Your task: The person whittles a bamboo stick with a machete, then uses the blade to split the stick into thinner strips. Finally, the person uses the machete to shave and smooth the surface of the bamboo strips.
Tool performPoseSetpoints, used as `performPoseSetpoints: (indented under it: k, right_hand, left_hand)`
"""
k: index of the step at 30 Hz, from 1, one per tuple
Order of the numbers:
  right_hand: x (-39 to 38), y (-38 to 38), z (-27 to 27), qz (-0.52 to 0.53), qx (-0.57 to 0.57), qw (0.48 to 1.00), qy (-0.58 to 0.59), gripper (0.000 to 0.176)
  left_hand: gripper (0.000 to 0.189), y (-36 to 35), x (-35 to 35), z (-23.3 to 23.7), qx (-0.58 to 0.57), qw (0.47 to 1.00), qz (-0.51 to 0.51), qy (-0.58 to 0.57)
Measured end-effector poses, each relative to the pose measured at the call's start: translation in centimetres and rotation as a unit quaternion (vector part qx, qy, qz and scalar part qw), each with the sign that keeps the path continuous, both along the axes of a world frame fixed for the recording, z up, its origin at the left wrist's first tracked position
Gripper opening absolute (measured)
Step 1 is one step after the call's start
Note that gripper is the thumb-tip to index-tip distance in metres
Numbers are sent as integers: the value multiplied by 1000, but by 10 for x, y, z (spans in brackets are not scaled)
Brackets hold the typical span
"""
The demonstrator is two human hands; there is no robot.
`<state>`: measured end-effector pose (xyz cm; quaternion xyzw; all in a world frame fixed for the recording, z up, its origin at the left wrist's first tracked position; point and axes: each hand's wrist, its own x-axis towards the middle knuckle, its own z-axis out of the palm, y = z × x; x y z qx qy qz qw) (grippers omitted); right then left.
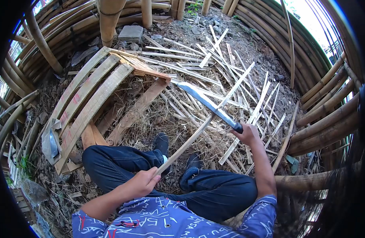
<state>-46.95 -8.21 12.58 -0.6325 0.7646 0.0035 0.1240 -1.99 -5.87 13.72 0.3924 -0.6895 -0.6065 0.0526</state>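
1. Blue shirt (pixel 158 222): white scribbly lettering all over, seen upside down from here, only loose letters come through, no whole word I can make out
2. Wooden slats (pixel 77 99): faint reddish stamped marks, way too faded to read

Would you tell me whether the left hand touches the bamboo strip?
Touching: the head view shows the left hand closed around the bamboo strip at its near end.

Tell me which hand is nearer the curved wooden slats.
Left. The left hand, gripping a bamboo strip, sits just below the slats; the right hand, holding the machete, is well off to their right.
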Motion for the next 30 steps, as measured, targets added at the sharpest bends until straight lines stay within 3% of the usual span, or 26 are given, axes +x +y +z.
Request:
performPoseSetpoints:
  k: [5, 6, 10, 13, 15, 21, 24, 25, 27, 28, 30]
  right_hand:
    - [5, 13, 1, 13, -4, 998, 56, 55]
    - [14, 14, 3, 22, -1, 1000, 3, 55]
    - [34, 11, -1, 162, -37, 986, 15, 51]
    - [4, 1, 12, -103, 38, 986, -122, 52]
    - [-17, 7, 3, -43, -24, 998, -33, 52]
    - [-7, 24, 0, -53, -17, 998, -9, 53]
    - [12, 27, 5, 63, -40, 997, 3, 51]
    - [1, 22, 3, 30, 9, 999, -30, 52]
    - [-27, 18, 2, -129, 38, 987, -84, 54]
    - [-30, 23, -1, -76, -37, 996, -37, 56]
    - [-37, 22, -3, -65, -26, 997, -16, 57]
  left_hand:
    - [19, -5, -7, -18, 1, 1000, -5, 17]
    - [19, -8, -9, -18, 9, 1000, -6, 5]
    - [18, -7, -13, -12, 17, 1000, -7, 5]
    - [20, 2, -2, -1, 26, 1000, -12, 7]
    - [20, 4, 4, 1, 25, 998, -46, -17]
    - [18, -1, -7, -21, 10, 999, -47, 14]
    - [19, -8, -3, -16, -9, 998, -60, 2]
    - [18, -8, 3, -14, -23, 998, -65, -13]
    - [18, -6, 16, -7, -32, 996, -77, -33]
    - [18, -5, 20, -3, -28, 996, -80, -41]
    - [17, -4, 21, 0, -22, 996, -77, -47]
